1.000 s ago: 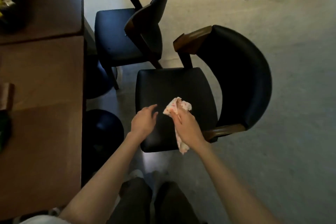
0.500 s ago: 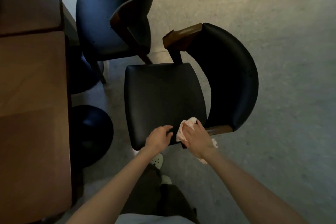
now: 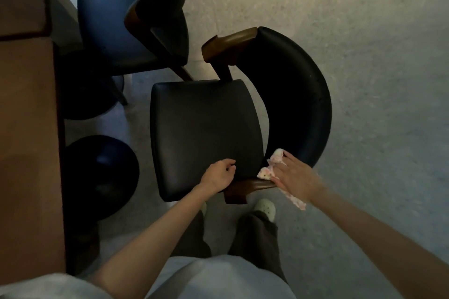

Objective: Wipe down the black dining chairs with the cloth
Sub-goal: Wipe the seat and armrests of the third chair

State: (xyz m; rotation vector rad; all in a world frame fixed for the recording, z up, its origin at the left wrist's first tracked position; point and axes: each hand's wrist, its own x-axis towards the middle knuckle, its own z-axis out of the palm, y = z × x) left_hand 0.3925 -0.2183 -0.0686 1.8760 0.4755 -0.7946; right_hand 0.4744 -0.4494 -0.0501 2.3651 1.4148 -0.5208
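- Near black chair [image 3: 206,138]: padded seat in the middle, curved backrest [image 3: 298,94] to its right, a wooden near armrest [image 3: 245,188] at the end closest to the person.
- Cloth [image 3: 269,167]: pale and spotted, bunched where near armrest meets backrest, touching both. Mostly hidden under the right hand, with a loose tail hanging out below the wrist.
- Right hand [image 3: 295,177]: laid over the cloth, fingers fairly straight, grip apart, pressing rather than pinching. Outline blurred.
- Left hand [image 3: 217,175]: over the near right corner of the seat, fingers loosely curled, grip holding nothing.
- Second black chair [image 3: 109,24]: beyond the first, close beside it.
- Table [image 3: 26,128]: brown, along the left edge, with two round black pedestal bases [image 3: 102,177] beside it.
- Floor [image 3: 364,80]: pale and speckled, with light shoes [image 3: 266,209] just short of the near armrest.
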